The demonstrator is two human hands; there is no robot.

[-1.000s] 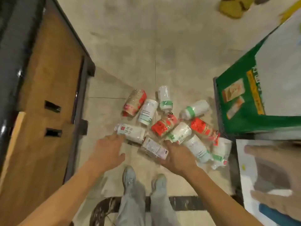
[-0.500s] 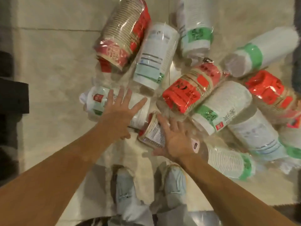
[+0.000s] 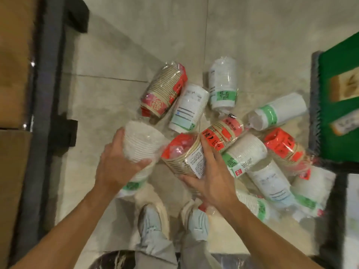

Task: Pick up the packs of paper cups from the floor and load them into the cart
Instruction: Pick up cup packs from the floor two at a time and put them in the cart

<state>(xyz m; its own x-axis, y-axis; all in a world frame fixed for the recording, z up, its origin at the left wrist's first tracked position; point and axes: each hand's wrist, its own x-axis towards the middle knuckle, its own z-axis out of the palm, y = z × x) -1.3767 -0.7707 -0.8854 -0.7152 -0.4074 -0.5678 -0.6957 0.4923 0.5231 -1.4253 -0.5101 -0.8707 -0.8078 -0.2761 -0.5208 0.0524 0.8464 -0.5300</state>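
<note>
A green printed carton (image 3: pixel 338 105) stands right; pale sneakers (image 3: pixel 153 222) rest on the tiled floor (image 3: pixel 120 55).

Looking like a shop or stockroom interior, not a home. Pale tiled floor (image 3: pixel 120 55) is running wall to wall with thin grout lines. Many shrink-wrapped retail packs of paper cups (image 3: pixel 223 84) are lying heaped on it, printed labels and red or green bands showing. A green printed carton (image 3: pixel 338 98) is sitting at the right edge. A brown panelled fixture with dark frame (image 3: pixel 17 74) is standing along the left.
</note>
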